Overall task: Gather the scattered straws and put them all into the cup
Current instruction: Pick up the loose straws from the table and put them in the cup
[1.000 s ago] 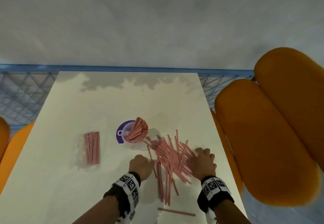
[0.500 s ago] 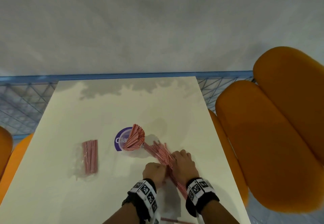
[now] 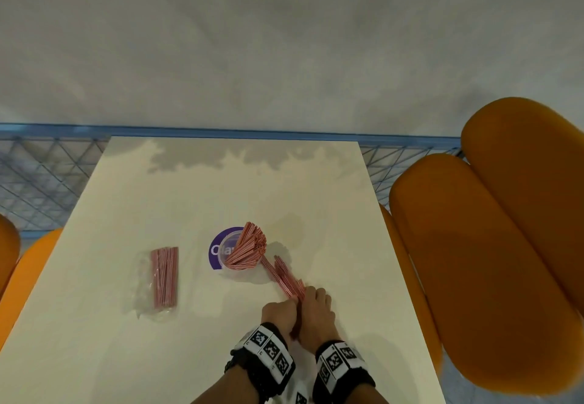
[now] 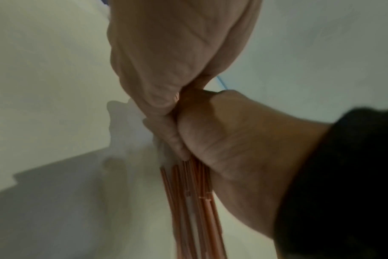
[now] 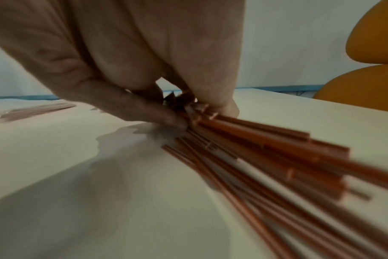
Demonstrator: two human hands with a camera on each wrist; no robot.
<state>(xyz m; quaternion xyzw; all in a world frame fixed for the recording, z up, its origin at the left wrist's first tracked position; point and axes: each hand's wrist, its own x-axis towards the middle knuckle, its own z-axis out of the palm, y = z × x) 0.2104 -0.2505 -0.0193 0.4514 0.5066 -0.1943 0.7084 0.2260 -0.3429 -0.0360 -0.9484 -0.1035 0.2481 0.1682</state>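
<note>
Both hands pressed together on the table [image 3: 126, 356], just on the near side of the cup [image 3: 221, 253] and a bit to its right. Left hand [image 3: 279, 310] is fisted, fingers curled round the bundle [image 3: 286, 280] of red-striped straws; left wrist view shows its fingers [image 4: 162, 98] folded tight over the straw tops, the right hand touching it from below. Right hand [image 3: 316, 312] sits against the left one, fingers bent over the same bundle; right wrist view shows its thumb and fingers [image 5: 144, 108] pinching the straws where they bunch. So both hands are clamped on the bundle, no gap between the two hands.

The bundle lies low on the table, slanting from the hands up toward the cup; its far ends stop just beside the cup's near-right base, can't tell if they touch it. In the right wrist view the straw ends are uneven and fan out a little, blurred.

The cup stands upright near table centre, purple with white lettering, partly hidden. It holds a fat bunch of straws [image 3: 249, 247] leaning to its right, tops splayed over the rim.

Left of the cup, well apart from it, a pack [image 3: 164, 277] of straws in a clear wrapper lies flat, straws running away from the person.

Orange chairs [image 3: 474, 261] stand right of the table, past the cup side; blue mesh railing [image 3: 41, 166] behind the table's far edge. Black wristbands [image 3: 268, 353] with printed markers on both wrists.
</note>
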